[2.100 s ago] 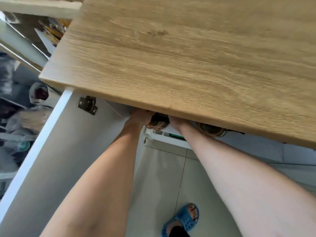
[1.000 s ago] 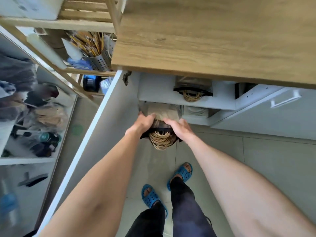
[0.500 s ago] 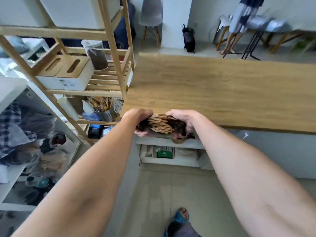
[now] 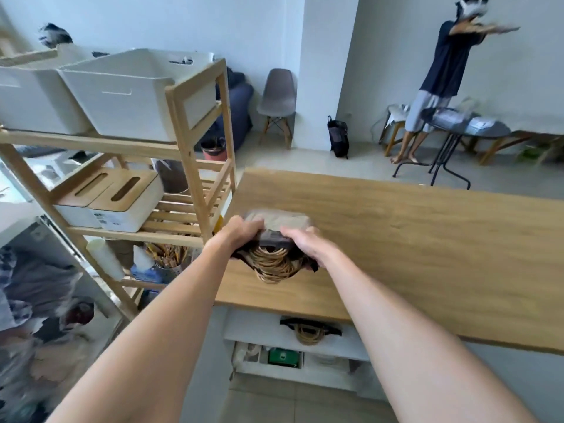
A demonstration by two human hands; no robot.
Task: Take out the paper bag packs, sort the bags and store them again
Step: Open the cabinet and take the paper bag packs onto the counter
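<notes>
Holding the paper bag pack (image 4: 276,239) over the table (image 4: 412,239), we clasp it with left hand (image 4: 241,235) and right hand (image 4: 308,245).

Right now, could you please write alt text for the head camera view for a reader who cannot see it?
Two bare hands, left hand and right hand, hold a brown pack of paper bags with twisted rope handles over the near left corner of a light wooden tabletop. Another similar pack lies on a white shelf below.

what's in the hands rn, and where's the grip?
Both hands, left hand and right hand, hold one paper bag pack by its two sides, twine handles hanging toward the camera.
</notes>
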